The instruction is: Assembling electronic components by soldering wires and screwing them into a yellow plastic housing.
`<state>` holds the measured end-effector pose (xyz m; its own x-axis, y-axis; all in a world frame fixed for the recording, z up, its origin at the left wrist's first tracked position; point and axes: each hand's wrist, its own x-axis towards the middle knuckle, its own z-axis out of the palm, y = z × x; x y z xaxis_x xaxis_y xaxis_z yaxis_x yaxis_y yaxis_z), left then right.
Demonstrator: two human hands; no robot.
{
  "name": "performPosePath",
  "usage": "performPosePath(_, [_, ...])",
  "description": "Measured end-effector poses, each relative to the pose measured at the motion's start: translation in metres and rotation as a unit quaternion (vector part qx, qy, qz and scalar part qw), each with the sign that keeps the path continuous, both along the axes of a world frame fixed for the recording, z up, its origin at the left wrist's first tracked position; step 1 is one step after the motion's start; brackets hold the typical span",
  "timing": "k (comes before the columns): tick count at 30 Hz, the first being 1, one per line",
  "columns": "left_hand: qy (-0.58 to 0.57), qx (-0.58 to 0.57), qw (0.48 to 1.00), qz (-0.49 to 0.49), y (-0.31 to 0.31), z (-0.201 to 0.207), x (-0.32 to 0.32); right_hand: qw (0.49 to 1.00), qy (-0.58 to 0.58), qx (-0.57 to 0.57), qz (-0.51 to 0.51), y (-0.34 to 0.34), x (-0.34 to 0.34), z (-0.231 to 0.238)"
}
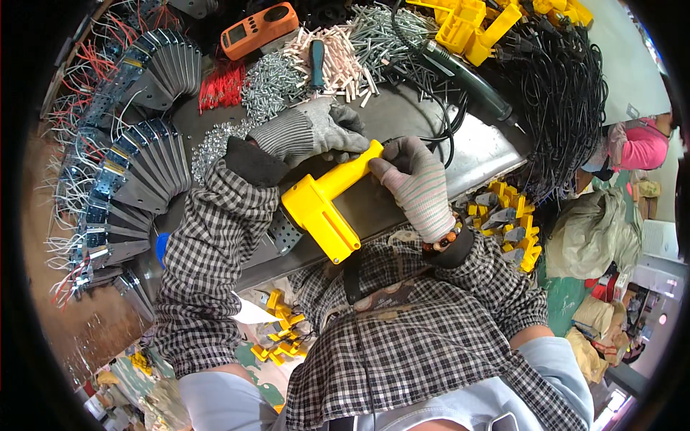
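A yellow plastic tool housing (321, 208) with a long handle lies tilted in front of me, its boxy end toward my body. My left hand (323, 131), in a grey knitted glove, has its fingers curled closed against the far side of the handle; their tips are partly hidden. At the handle's end my right hand (417, 179), in a pale striped glove with dark fingertips, pinches with thumb and fingers. A black cable (447, 133) runs behind that hand. Next to the housing's boxy end is a perforated metal plate (286, 235).
Bent metal plates with wires (147, 161) line the left side. Screws (269, 86), pale sleeves (334, 61), a screwdriver (317, 63) and an orange meter (260, 30) lie at the back. A power screwdriver (471, 82) and black cords (560, 108) are right; another person (636, 144) sits beyond.
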<state>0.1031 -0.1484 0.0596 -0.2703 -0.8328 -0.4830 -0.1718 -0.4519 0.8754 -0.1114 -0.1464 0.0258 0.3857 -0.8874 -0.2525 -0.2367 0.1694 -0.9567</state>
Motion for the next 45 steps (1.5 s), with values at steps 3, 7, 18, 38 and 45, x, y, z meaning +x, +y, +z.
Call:
performPosePath(3, [-0.015,0.0,1.0,0.002,0.0,-0.009,-0.003,0.982,0.07,-0.169,0.04,-0.002,-0.002,0.001])
performPosePath(7, [-0.07,-0.008,0.997,-0.012,0.001,-0.019,-0.006,0.941,0.135,-0.306,0.041,-0.031,-0.005,0.022])
performPosePath(18, [-0.433,-0.227,0.859,0.153,-0.061,-0.005,0.015,0.79,0.436,-0.384,0.197,-0.11,0.039,0.026])
performPosePath(38, [-0.107,-0.162,0.952,0.238,0.066,0.035,0.002,0.954,-0.02,-0.251,0.165,0.015,-0.012,0.028])
performPosePath(45, [-0.302,-0.393,0.868,-0.025,0.085,0.028,0.004,0.959,-0.049,-0.243,0.133,0.028,-0.006,0.009])
